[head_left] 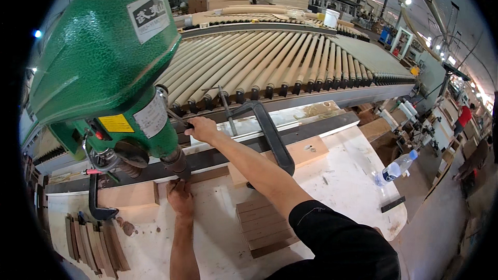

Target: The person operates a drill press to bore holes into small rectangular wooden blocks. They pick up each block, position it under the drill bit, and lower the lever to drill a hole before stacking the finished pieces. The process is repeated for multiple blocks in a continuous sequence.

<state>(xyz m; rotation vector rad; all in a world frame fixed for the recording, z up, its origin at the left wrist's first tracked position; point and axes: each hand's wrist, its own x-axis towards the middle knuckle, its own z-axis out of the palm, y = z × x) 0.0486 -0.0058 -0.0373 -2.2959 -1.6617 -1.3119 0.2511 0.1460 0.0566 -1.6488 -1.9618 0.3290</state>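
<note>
My right hand [203, 129] is closed around the lever handle [179, 119] on the side of a green drill press [104, 46]. Just below the drill press chuck [176, 165], my left hand [180, 198] has its fingers bent against a narrow wooden strip [211, 174]. That strip lies along a dark fence [223, 155]; the hand and chuck hide part of it, and the drill tip is hidden. Pale wooden blocks sit along the fence, one [127, 195] left of the left hand and another [303, 154] under my right forearm.
Black C-clamps stand at the right [272, 137] and left [95, 197] of the fence. Flat wooden pieces [262, 223] are stacked on the white table [218, 228]; thin strips [93, 243] stand in a row at left. A water bottle [397, 167] lies at right. A roller conveyor [270, 59] runs behind.
</note>
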